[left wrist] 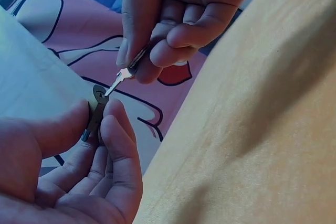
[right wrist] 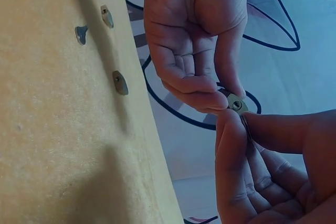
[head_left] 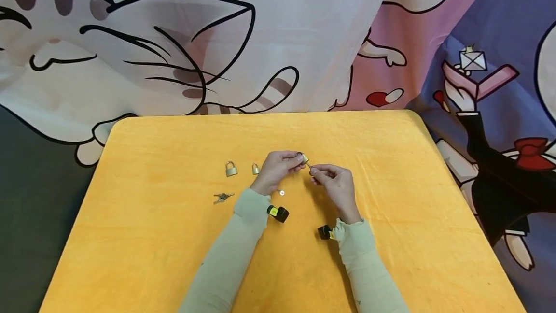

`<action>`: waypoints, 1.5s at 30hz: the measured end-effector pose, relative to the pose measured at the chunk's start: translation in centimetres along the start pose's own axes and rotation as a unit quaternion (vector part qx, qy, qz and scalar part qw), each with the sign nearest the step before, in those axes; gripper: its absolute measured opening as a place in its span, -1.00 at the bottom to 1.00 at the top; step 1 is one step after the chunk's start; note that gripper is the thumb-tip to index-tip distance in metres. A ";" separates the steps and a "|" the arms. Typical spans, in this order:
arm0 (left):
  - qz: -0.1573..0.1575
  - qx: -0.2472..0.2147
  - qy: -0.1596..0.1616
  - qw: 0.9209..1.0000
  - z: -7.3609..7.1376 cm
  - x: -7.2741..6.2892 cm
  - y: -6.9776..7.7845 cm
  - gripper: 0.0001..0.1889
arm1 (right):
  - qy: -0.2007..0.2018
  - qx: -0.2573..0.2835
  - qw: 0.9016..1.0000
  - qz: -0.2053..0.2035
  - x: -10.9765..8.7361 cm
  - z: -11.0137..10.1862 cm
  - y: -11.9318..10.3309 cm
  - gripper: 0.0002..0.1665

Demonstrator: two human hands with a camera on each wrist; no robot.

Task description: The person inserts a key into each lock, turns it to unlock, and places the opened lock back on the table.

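Note:
My left hand [head_left: 274,170] pinches a small brass padlock [left wrist: 97,107] between thumb and fingers, raised above the table. Its keyhole end faces my right hand [head_left: 338,183], which pinches a small silver key [left wrist: 121,79] by its head. In the left wrist view the key's tip is right at the keyhole, with most of the blade showing outside. The right wrist view shows the padlock's keyhole face [right wrist: 237,104] just beyond the right fingertips, which largely hide the key there.
On the yellow table [head_left: 173,255], a larger padlock [head_left: 231,170] and a smaller padlock [head_left: 255,170] stand left of the hands. Nearer lie a bunch of keys [head_left: 222,197] and a small key [head_left: 281,192] by the left wrist. Another padlock [right wrist: 120,83] shows in the right wrist view.

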State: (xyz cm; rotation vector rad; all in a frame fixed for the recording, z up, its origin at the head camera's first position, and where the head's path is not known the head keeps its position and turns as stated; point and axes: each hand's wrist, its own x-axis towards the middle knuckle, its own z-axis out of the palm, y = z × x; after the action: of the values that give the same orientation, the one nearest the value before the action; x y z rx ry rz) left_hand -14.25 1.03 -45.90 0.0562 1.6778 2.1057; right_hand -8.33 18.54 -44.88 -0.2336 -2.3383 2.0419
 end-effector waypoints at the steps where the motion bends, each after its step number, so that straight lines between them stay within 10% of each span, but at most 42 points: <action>1: 0.002 0.002 0.000 1.000 0.0 -0.1 0.0 -0.76 | -0.001 0.003 1.000 0.001 0.0 0.0 0.0 -0.78; 45: 0.031 0.003 0.030 0.999 0.6 -0.5 -1.7 -0.76 | -0.002 0.014 1.000 0.018 -0.1 0.1 0.2 -0.81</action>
State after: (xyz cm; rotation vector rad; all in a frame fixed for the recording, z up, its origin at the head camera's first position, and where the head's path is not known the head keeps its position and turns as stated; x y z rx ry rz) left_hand -13.03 1.72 -47.24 0.0488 1.7387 2.1681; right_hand -8.20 18.43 -45.11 -0.2729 -2.3229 2.0926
